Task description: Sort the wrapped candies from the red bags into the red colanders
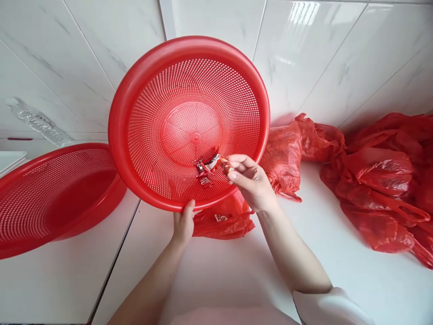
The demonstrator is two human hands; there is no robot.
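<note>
A large red perforated basket (194, 45) is tilted up, its open side facing me. My left hand (184, 221) grips the bottom rim, thumb on the front of it. Low inside the basket lie a few small wrapped packets (204, 176), dark red with white print. My right hand (246, 178) is over the lower right part of the basket, thumb and fingers pinched on a small red and gold wrapped piece (226, 167). Beneath the basket sits a red plastic bag (225, 223) with a white label, partly hidden.
A second red basket (81, 194) stands at the left. Behind it a clear plastic bottle (40, 122) leans near the tiled wall. Filled red bags (286, 158) stand by the wall, with a bigger pile of red bags (385, 180) at the right on the white table (304, 234).
</note>
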